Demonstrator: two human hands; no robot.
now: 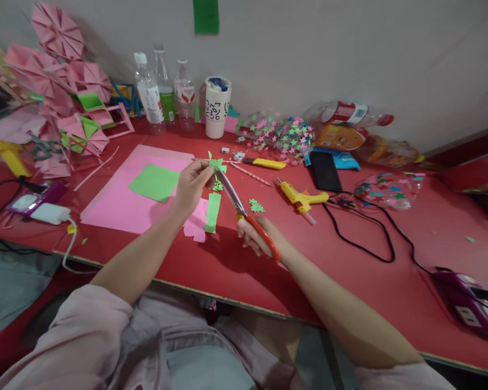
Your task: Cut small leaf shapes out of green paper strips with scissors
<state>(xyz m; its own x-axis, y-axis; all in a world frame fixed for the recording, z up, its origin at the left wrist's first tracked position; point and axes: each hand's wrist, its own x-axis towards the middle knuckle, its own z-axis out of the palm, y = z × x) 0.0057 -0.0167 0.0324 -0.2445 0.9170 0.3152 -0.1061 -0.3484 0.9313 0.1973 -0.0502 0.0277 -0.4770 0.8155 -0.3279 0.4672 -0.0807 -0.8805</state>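
Note:
My left hand (194,182) pinches a small cut piece of green paper (215,163) above the table. Scissors (264,234) with orange handles are in my right hand (250,235), its fingers in the loops. Their blades reach up and left to the green piece, and I cannot tell whether they touch it. Beneath the hands lie a green paper strip (213,213) and pink paper scraps (196,221). To the right is a small pile of green cut-outs (256,206). A green sheet (154,182) rests on a large pink sheet (109,203) left of my left hand.
A yellow glue gun (303,197), a yellow cutter knife (269,163) and a black phone (326,171) lie to the right on the red table (374,292). Bottles (149,95) and a cup (217,111) stand by the wall. Folded pink paper shapes (44,70) crowd the left.

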